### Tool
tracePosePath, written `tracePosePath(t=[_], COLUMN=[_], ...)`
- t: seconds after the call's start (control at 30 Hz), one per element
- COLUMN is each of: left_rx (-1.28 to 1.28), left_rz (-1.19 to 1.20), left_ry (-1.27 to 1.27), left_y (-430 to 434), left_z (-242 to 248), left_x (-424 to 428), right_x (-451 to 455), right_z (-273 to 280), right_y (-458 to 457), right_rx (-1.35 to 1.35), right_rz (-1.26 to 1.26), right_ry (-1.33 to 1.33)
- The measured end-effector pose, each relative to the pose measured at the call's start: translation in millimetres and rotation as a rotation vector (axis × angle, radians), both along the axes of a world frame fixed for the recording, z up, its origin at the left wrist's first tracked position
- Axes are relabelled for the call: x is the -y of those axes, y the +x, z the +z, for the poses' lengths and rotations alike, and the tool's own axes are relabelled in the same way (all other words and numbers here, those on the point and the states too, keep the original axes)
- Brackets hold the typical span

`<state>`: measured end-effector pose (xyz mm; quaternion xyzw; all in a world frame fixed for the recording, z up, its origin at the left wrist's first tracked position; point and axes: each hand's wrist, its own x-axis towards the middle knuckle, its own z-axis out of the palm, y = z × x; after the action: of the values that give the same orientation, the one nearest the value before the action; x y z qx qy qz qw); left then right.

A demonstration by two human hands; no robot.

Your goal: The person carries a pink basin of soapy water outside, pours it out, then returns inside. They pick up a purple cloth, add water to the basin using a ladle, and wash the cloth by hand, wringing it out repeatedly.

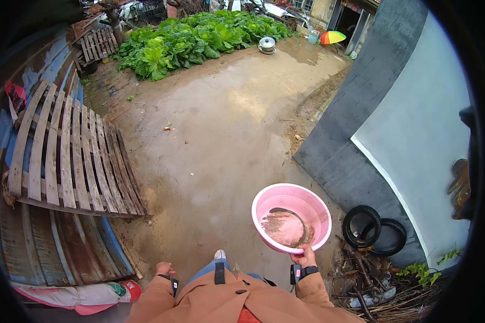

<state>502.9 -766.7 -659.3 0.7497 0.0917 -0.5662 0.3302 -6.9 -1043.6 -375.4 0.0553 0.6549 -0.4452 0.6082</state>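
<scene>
My right hand (305,256) grips the near rim of a pink plastic basin (289,198). The basin is held out to my front right, its inside turned up towards me. Brown dirt or muddy residue (285,227) covers much of its bottom. At my left side hangs my left hand (164,268), its fingers curled with nothing seen in them. Both wrists wear black straps with small devices. One shoe (220,254) shows ahead of my tan coat (214,294).
Wet concrete ground (210,161) runs ahead. Wooden pallets (72,157) lean along the left. On the right stand a grey wall (359,161), tyres (361,227) and brushwood (359,278). Farther off are leafy vegetables (194,40), a lidded pot (266,42) and a multicoloured umbrella (332,37).
</scene>
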Motion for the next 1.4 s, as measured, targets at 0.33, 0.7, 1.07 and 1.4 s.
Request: tracePosePath(t=[0.33,0.7,1.07,1.4], left_rx=[0.139,0.194,0.627,0.306], left_rz=[-0.242,0.14,-1.317,-0.207], left_ry=[-0.176,-0.015,0.066,-0.182], left_y=[16,96,177,265], left_z=[113,16,-28,57], left_x=[323,350,410,835], right_x=[174,441,559,658], right_z=[-4,-19,-31,-60], right_y=[52,131,139,147], right_rx=[0.114,0.128,0.089,0.07], right_rz=[0.007,0.148,0.142,-0.1], right_ry=[-0.015,0.005,0.026,0.094])
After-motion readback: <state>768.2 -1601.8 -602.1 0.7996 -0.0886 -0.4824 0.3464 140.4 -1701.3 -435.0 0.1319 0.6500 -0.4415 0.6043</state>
